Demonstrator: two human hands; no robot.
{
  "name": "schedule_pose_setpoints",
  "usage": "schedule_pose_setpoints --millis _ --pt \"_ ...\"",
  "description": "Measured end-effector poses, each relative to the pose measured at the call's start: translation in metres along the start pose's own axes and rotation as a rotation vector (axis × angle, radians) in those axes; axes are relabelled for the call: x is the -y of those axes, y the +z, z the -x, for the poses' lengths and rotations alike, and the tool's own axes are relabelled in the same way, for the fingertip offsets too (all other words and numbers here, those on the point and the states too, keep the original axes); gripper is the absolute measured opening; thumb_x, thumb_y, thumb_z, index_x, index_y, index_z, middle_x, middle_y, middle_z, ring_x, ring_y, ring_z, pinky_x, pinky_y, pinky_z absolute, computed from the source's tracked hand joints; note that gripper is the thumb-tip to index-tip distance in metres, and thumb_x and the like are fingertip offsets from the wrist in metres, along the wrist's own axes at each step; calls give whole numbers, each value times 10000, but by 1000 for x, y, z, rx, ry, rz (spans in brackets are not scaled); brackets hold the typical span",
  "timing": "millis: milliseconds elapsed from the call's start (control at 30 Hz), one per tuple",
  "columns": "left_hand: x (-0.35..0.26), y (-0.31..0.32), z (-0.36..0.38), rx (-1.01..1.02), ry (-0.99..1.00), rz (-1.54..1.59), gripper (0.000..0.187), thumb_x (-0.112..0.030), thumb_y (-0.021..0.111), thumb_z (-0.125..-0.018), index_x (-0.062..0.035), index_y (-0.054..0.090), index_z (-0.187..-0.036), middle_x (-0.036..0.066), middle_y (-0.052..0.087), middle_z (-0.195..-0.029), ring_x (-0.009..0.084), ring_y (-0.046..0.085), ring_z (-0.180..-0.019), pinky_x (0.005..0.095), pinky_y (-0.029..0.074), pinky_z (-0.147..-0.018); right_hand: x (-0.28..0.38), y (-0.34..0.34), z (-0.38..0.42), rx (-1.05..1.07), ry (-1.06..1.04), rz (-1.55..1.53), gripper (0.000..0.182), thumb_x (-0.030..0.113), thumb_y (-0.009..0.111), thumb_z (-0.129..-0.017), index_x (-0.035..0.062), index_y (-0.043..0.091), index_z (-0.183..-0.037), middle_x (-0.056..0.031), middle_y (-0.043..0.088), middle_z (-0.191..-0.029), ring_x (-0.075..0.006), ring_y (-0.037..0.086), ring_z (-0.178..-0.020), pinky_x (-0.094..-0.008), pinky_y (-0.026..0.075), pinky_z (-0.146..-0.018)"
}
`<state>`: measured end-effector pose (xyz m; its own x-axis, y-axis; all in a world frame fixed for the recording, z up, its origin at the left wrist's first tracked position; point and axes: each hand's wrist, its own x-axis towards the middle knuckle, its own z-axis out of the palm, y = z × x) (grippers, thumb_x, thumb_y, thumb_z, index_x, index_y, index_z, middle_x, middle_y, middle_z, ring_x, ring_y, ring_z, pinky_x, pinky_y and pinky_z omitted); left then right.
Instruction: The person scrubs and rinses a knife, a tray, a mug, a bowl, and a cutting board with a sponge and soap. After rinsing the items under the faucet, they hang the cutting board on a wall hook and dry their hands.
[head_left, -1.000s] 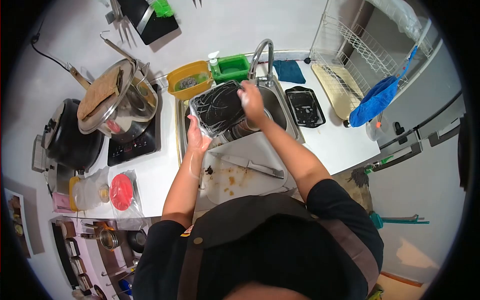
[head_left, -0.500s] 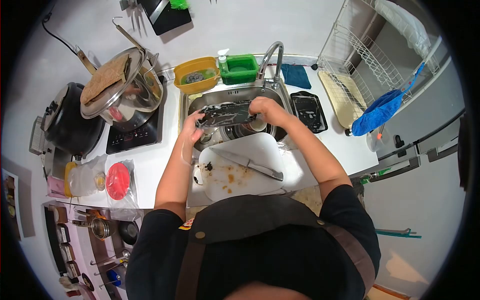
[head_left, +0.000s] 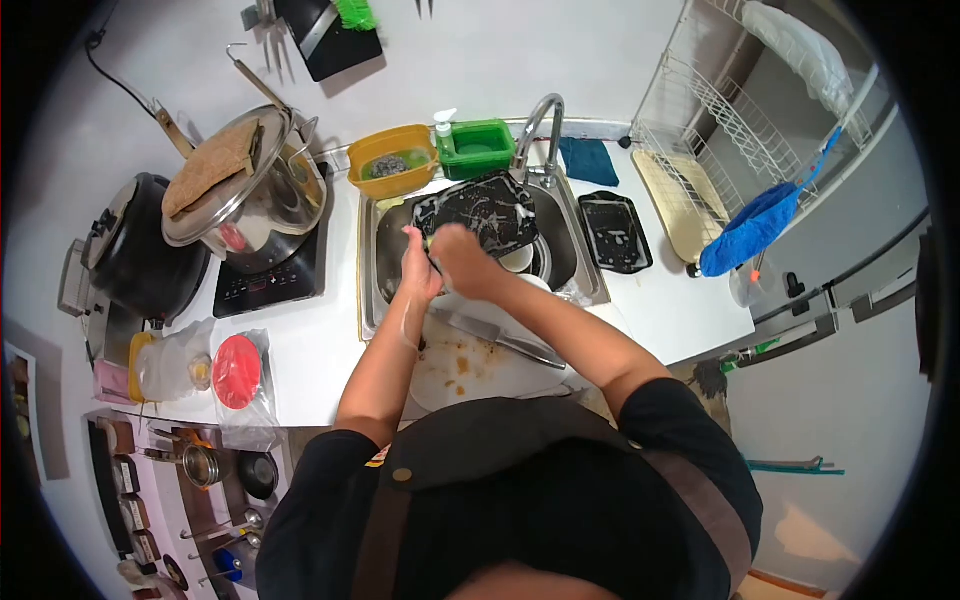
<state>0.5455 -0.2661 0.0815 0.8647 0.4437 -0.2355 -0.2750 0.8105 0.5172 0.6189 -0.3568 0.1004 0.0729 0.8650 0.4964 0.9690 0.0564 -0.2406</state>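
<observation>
A black rectangular tray [head_left: 488, 212], streaked with white suds, is held tilted over the steel sink [head_left: 572, 262]. My left hand [head_left: 419, 266] grips its lower left corner. My right hand [head_left: 458, 258] is closed and blurred at the tray's lower edge, just right of my left hand; whatever it may hold is hidden. Below the hands, a white cutting board [head_left: 440, 368] with brown stains lies at the sink's front, and a knife [head_left: 500, 338] rests across it. White dishware [head_left: 518, 260] shows in the sink under the tray.
Behind the sink stand a yellow basin [head_left: 393, 160], a green container [head_left: 480, 147] and the faucet [head_left: 541, 130]. A second soapy black tray [head_left: 615, 232] lies right of the sink. Left are an induction cooktop [head_left: 265, 287] with a steel pot [head_left: 262, 215], and a red lid [head_left: 237, 371] in plastic.
The tray has turned so that its broad face shows. My right hand has moved from its right end leftward and down, beside my left hand. My left hand has shifted right and slightly down.
</observation>
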Motion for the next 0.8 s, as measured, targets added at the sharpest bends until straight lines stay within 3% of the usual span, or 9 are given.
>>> schedule_pose_setpoints --millis 100,200,300,400,500,600,633,700,800 --pt "4 7 10 29 -11 -71 680 -597 319 -811 -51 360 -1212 86 456 -1192 224 462 -1082 405 374 -917 -6 6 -6 -185 -155 -154 181 84 513 -683 23 516 -853 -144 488 -831 -307 455 -827 -378 338 -766" --pt "20 21 14 102 2 -171 721 -645 279 -789 -63 400 -1196 94 461 -1197 207 451 -1105 384 362 -931 -19 0 -30 -404 -15 -166 157 51 482 -694 26 528 -841 -146 506 -833 -311 465 -841 -385 358 -767" --pt "-1 8 7 34 17 -85 740 -659 267 -781 -28 445 -1125 118 515 -1116 241 511 -1032 404 410 -881 -8 7 -13 -99 -83 -191 139 64 471 -706 22 521 -829 -153 515 -839 -322 472 -851 -376 362 -790" --pt "-2 19 21 -67 -48 -95 736 -648 274 -785 -25 427 -1147 118 504 -1136 248 509 -1035 412 402 -893 3 7 -4 -262 -115 -243 102 79 486 -701 23 516 -780 -138 504 -819 -310 473 -855 -374 374 -788" --pt "30 9 14 142 32 -137 633 -550 303 -835 -73 325 -1251 83 407 -1260 232 429 -1134 418 343 -951 -14 -2 -26 -317 -53 -8 72 86 495 -681 47 521 -736 -140 521 -787 -287 488 -806 -364 390 -749" --pt "27 10 12 167 57 -80 598 -524 306 -849 -81 323 -1251 80 415 -1254 230 436 -1126 422 350 -945 -40 -2 -32 -190 -146 55 68 78 505 -652 52 521 -713 -127 512 -730 -291 490 -775 -363 403 -713" --pt "21 23 23 110 55 -59 560 -485 274 -873 -67 355 -1237 87 454 -1217 234 453 -1104 380 367 -935 -45 -17 -29 -442 -253 73 66 75 510 -626 49 513 -687 -125 513 -717 -293 498 -744 -370 414 -673" --pt "11 17 27 124 57 -80 557 -479 277 -875 -64 353 -1239 88 455 -1218 238 455 -1104 380 366 -938 -82 -31 -18 -356 140 185 42 26 481 -665 16 514 -689 -153 535 -765 -318 504 -729 -395 419 -641" --pt "5 17 32 45 35 -128 555 -463 292 -877 -55 349 -1248 94 451 -1226 250 451 -1112 387 354 -955 -79 -50 9 -422 56 197 118 11 463 -676 9 519 -780 -162 524 -803 -323 496 -771 -393 405 -679"
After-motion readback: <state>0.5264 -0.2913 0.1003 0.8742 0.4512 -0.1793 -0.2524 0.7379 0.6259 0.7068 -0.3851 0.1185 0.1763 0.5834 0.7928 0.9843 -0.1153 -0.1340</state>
